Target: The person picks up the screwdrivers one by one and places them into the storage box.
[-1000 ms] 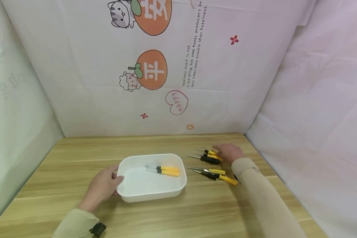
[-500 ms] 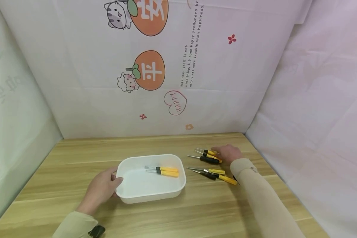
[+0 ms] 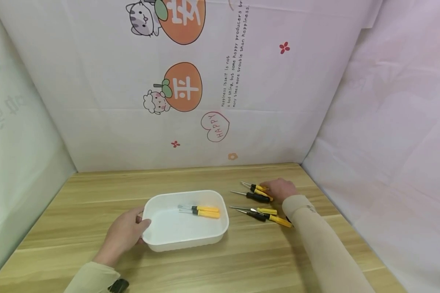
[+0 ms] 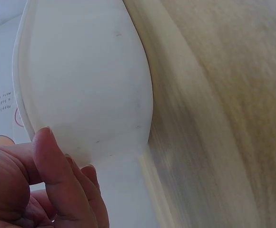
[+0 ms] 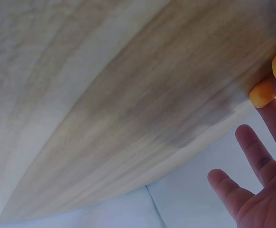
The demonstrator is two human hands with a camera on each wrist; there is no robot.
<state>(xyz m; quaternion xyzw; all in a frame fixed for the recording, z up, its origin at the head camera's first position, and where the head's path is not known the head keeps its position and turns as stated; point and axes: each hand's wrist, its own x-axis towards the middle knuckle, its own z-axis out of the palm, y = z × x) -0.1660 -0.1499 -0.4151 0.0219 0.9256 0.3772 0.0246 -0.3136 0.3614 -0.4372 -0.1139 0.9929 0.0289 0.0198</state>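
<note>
My left hand holds the left end of a white plastic box, thumb over the rim and fingers beneath the outside. Inside the box lie two screwdrivers with yellow handles. Over at the right, my right hand pinches at the handle of a yellow-and-black screwdriver, its blade pointing left. A second yellow-handled screwdriver lies against it, close under the fingers. In the right wrist view, two orange-yellow handle ends show by the fingers, while the other fingers stretch out loosely. The thumb is mostly hidden.
Just below the right hand lies a black-handled screwdriver. Nearer the front is a group with a yellow screwdriver, a black one and another yellow one. White printed sheets wall the wooden table.
At the right hand, the blades of the two yellow-handled screwdrivers have swung closer together at their tips. The left hand stays on the box; the view has shifted slightly.
</note>
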